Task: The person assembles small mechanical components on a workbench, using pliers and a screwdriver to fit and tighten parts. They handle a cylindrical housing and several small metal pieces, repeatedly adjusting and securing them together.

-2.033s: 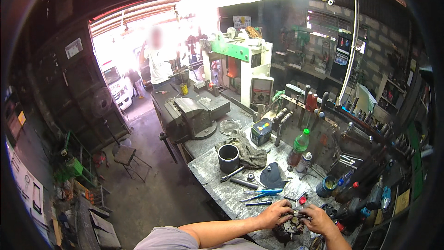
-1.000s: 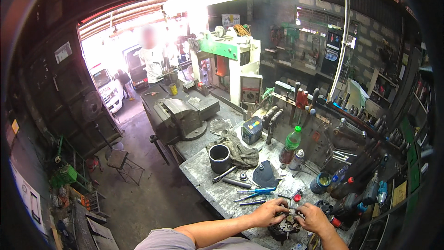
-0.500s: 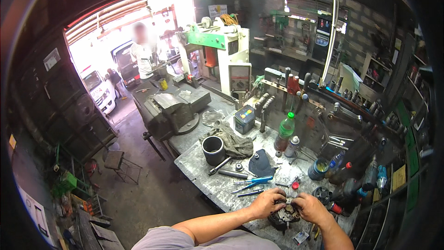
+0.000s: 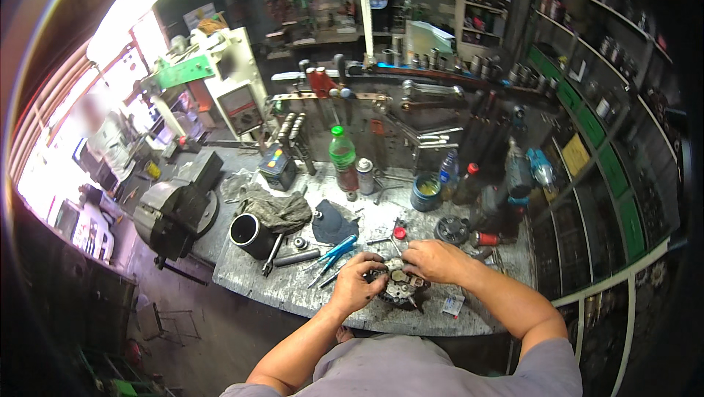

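A small dark metal mechanical part [image 4: 397, 287] rests near the front edge of a worn grey workbench [image 4: 293, 290]. My left hand [image 4: 355, 285] grips its left side with curled fingers. My right hand [image 4: 433, 259] lies over its top right, fingers pressed on it. Blue-handled pliers [image 4: 334, 252] lie just left of my left hand, beside a grey metal rod [image 4: 295, 257].
On the bench stand a black cylinder [image 4: 249, 234], a rag [image 4: 279, 210], a green bottle [image 4: 342, 156], a spray can [image 4: 364, 175], a blue tub [image 4: 426, 191] and a bench vise [image 4: 176, 210]. Tools hang on the back wall; shelves fill the right. A person [image 4: 106, 144] stands far left.
The view has swung left and down, so the bench and shelves now fill the picture. Both hands stay on the metal part with small finger shifts.
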`<action>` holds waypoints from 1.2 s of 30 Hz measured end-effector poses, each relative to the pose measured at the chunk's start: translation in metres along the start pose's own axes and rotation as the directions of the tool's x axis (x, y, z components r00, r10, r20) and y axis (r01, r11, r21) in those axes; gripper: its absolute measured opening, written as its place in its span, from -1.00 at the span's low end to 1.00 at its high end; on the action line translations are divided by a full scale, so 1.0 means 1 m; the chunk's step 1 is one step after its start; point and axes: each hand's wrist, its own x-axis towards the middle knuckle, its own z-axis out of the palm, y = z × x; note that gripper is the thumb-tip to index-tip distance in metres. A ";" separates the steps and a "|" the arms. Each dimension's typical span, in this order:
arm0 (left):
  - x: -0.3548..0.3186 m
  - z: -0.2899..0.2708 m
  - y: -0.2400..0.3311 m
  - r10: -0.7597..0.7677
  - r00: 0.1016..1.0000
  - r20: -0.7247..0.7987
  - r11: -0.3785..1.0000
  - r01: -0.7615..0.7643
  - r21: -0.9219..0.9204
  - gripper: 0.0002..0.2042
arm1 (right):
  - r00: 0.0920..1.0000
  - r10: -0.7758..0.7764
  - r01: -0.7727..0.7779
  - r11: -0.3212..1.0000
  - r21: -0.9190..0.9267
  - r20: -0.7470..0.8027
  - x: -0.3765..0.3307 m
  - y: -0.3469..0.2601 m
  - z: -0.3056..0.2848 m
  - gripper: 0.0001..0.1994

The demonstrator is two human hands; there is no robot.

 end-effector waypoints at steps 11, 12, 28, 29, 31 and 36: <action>-0.002 0.000 0.003 0.022 0.990 -0.140 0.999 -0.029 -0.045 -0.83 | 0.999 -0.032 0.034 0.997 0.064 -0.042 -0.002 0.001 0.004 -0.76; -0.005 0.000 0.001 -0.037 0.990 -0.138 0.992 0.020 -0.126 -0.84 | 0.992 -0.091 0.098 0.991 0.087 -0.085 -0.001 0.000 0.004 -0.77; -0.104 0.001 -0.094 -0.488 0.793 -0.366 0.873 0.435 -0.221 -0.72 | 0.998 0.064 -0.065 0.997 0.039 0.028 0.000 -0.003 0.002 -0.80; -0.108 0.002 -0.095 -0.489 0.795 -0.357 0.872 0.439 -0.218 -0.72 | 0.996 0.076 -0.076 0.997 -0.003 0.048 0.001 -0.004 0.001 -0.79; -0.109 0.002 -0.096 -0.479 0.803 -0.355 0.878 0.430 -0.211 -0.73 | 0.999 -0.048 0.048 0.999 0.016 -0.011 0.002 -0.006 -0.001 -0.80; -0.079 -0.010 -0.095 -0.408 0.827 -0.387 0.912 0.387 -0.135 -0.73 | 0.999 0.049 -0.049 0.998 0.044 -0.018 0.004 -0.014 -0.008 -0.83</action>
